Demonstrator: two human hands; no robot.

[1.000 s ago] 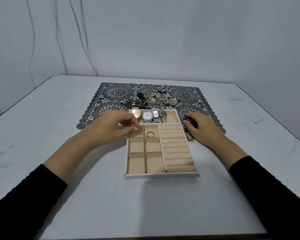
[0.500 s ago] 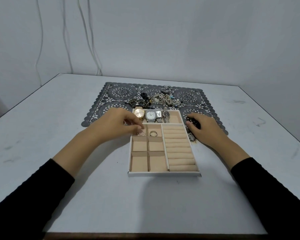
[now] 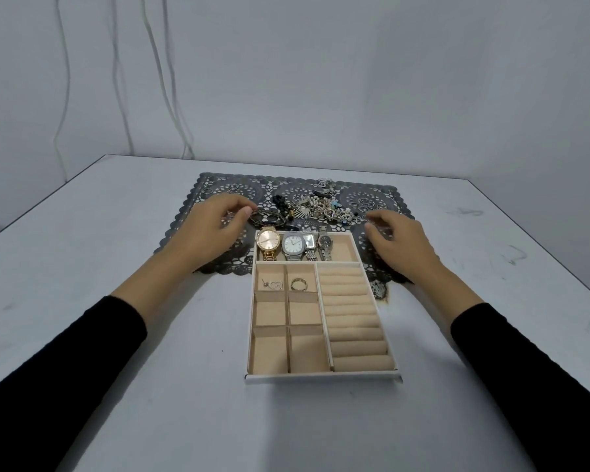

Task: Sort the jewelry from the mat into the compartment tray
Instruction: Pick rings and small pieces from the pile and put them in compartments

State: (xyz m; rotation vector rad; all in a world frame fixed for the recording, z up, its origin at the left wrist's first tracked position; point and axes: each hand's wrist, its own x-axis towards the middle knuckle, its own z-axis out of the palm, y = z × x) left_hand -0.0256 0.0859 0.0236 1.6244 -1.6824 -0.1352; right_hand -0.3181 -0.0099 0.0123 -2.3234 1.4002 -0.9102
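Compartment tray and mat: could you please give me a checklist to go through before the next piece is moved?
Left hand empty: cannot tell; fingers curl beside the dark patterned bangle.
Right hand empty: cannot tell; palm hidden.
Four metal wristwatches in the far compartment of the white, beige-lined compartment tray: ok.
Silver heart pendant and silver ring in separate small squares: ok.
Free slots: ok; four squares and the beige ring rolls are bare.
Dark grey lace mat cleared: not ok; a tangled jewelry pile lies on it.

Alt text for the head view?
A person's left hand and right hand hover over a lace mat, flanking a jewelry pile, beyond a tray on a white table. The tray holds four watches in its far slot, a pendant and a ring in separate small cells.
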